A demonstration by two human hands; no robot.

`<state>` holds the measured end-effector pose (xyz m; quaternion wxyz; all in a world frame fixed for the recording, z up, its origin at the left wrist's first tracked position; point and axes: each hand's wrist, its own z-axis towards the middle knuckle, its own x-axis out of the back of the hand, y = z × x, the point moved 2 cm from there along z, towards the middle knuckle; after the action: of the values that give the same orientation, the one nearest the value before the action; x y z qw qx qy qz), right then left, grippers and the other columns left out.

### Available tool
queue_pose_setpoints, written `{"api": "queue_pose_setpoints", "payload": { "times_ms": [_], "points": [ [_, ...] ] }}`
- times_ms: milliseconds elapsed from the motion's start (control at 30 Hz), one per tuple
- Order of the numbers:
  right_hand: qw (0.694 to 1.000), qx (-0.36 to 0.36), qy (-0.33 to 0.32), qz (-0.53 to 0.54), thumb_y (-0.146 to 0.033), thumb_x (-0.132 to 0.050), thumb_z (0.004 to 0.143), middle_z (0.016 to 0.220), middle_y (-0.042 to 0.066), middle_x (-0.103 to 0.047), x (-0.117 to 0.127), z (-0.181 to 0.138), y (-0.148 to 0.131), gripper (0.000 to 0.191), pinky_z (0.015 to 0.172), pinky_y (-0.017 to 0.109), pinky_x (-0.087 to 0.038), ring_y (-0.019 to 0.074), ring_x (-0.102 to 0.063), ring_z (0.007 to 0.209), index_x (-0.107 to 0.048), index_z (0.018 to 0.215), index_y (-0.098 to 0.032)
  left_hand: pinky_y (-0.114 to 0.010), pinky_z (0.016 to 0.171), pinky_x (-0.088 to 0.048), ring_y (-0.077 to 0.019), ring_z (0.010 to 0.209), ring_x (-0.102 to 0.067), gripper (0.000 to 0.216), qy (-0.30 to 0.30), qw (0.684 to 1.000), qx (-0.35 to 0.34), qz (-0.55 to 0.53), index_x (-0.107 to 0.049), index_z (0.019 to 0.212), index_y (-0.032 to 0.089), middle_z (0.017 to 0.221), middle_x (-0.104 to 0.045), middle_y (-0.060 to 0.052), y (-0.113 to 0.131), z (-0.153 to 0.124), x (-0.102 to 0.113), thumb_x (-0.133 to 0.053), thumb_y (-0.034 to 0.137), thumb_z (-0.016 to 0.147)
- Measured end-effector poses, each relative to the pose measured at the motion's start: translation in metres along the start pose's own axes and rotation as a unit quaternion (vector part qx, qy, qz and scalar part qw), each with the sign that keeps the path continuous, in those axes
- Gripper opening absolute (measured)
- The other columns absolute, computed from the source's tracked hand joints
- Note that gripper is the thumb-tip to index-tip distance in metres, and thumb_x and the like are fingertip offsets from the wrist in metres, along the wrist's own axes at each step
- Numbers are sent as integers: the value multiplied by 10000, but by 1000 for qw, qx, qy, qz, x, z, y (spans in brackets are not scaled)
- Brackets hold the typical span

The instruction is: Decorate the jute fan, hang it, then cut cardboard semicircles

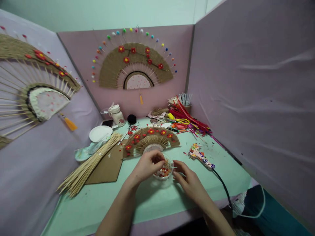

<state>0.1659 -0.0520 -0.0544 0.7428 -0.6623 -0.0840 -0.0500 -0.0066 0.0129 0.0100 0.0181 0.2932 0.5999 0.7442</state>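
A small clear plastic cup (162, 177) of red, orange and white beads (165, 169) stands on the table in front of me. My left hand (150, 164) reaches over its left side, thumb and fingers pinched together above the beads; what they hold, if anything, is too small to make out. At the cup's right side, my right hand (185, 175) grips the rim between thumb and fingers. Just behind the cup lies a small woven fan (145, 139) with red flowers, its lower middle partly hidden by my left hand.
Thin wooden sticks (91, 167) lie on brown cardboard (105, 167) to the left, near a white plate (100, 133). A patterned glue gun (200, 157) with a black cord rests right. Scissors (182, 121) and red pipe cleaners (184, 114) lie behind. Larger fans (110, 72) hang on the partitions.
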Motion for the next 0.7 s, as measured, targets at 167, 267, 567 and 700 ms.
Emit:
{"api": "queue_pose_setpoints", "payload": {
  "times_ms": [167,267,567,700],
  "points": [
    [997,13,41,-58,-395,-531,875,1179,143,-671,9,1,8,400,797,384,-589,247,-678,1015,-544,1219,-191,-288,709,-483,-155,704,-616,146,70,986,18,-153,-691,789,161,763,-690,-37,-6,3,-7,-733,261,690],
    [959,70,162,-220,-451,-507,876,1173,171,-661,44,7,12,429,878,471,-533,293,-640,1043,-572,1191,-167,-293,696,-493,-161,699,-630,201,119,966,30,-226,-710,771,158,751,-704,-44,-10,1,-4,-784,306,659],
    [809,-103,129,-565,-438,-568,849,1102,217,-657,105,29,45,504,795,471,-480,379,-615,971,-600,1233,-113,-237,648,-480,-116,649,-619,276,210,893,16,-397,-713,789,156,722,-714,-29,-23,-7,8,-854,310,608],
    [810,-83,133,-566,-369,-561,862,1032,240,-663,103,37,51,522,841,431,-468,353,-633,941,-568,1265,-36,-205,619,-478,-83,584,-597,347,221,861,42,-455,-680,727,153,654,-696,-6,-25,-6,9,-902,321,519]
  ]
}}
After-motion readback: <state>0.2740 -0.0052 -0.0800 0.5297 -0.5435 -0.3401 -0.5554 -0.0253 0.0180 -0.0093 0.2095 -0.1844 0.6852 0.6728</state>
